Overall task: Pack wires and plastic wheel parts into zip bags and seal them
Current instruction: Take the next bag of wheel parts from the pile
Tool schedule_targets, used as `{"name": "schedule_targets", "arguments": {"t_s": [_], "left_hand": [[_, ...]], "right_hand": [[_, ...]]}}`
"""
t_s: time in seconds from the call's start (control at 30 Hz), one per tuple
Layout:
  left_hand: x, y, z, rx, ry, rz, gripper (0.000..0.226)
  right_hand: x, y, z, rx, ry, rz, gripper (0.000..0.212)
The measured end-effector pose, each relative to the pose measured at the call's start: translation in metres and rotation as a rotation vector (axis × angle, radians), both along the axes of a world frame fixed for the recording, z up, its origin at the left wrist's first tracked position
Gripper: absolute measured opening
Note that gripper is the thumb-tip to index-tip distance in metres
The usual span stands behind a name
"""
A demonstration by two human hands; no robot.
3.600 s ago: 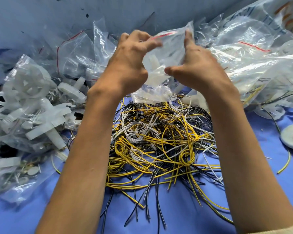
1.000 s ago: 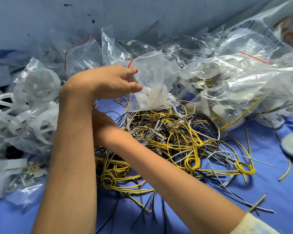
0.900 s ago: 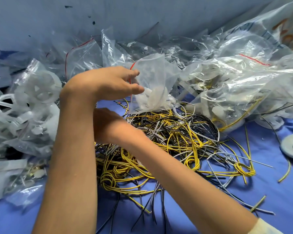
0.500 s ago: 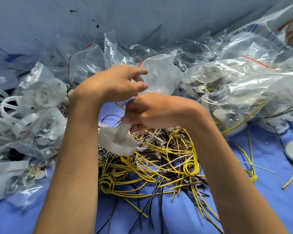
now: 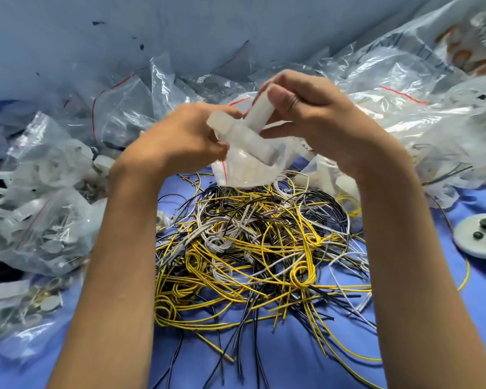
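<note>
Pinching the stem between thumb (image 5: 282, 101) and curled fingers, the right hand (image 5: 320, 127) is holding a white plastic wheel part (image 5: 244, 133) over the middle of the work. The left hand (image 5: 180, 141) is gripping the left edge of a clear zip bag (image 5: 247, 172), its fingers curled tight on the film. Nearest the camera, both bare forearms are reaching forward over a blue cloth (image 5: 292, 366), and between them a loose tangle of yellow, white and black wires (image 5: 250, 248) is lying unpacked on that cloth. Just beyond the tangle the zip bag is hanging from the left hand, its belly sagging toward the wires and its red-lined mouth facing up at the wheel part. What the next move is turning on, as I judge it, is the lie of the part. Its stem is pointing up and to the right into the right hand, and its broad wheel end is sitting lower and to the left, at the bag's mouth, though blur is hiding how far in it is reaching. So the right hand is the one doing the driving, and the push would be running along the stem, down and left, with the left hand only bracing the opening. Farther out, filled bags (image 5: 40, 214) are heaping up at the left and more clear bags (image 5: 418, 127) at the right. A pale disc (image 5: 474, 245) carrying small dark pieces is resting on the cloth by the right edge, and a grey-blue wall (image 5: 180, 29) is closing off the back.
</note>
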State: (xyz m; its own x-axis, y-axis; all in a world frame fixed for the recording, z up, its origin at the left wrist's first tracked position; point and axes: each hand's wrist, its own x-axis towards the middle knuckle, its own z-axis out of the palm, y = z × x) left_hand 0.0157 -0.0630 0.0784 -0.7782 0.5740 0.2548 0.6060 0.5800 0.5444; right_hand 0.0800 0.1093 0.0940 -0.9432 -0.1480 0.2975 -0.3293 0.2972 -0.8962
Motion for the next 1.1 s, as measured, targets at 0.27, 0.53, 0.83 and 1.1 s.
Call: {"name": "schedule_targets", "arguments": {"t_s": [0.27,0.53,0.83,1.1], "left_hand": [[-0.009,0.0,-0.006,0.006,0.027,0.053,0.059],[-0.009,0.004,-0.007,-0.034,0.131,0.055,0.062],[-0.002,0.02,-0.005,-0.044,0.18,0.039,0.055],[-0.001,0.024,-0.007,-0.059,0.231,0.061,0.063]], "right_hand": [[-0.022,0.003,-0.016,0.31,0.031,-0.248,0.026],[-0.027,0.004,-0.02,0.384,0.179,-0.509,0.023],[-0.032,-0.003,-0.026,0.454,0.113,-0.623,0.028],[-0.033,-0.016,-0.027,0.457,0.13,-0.448,0.02]]}}
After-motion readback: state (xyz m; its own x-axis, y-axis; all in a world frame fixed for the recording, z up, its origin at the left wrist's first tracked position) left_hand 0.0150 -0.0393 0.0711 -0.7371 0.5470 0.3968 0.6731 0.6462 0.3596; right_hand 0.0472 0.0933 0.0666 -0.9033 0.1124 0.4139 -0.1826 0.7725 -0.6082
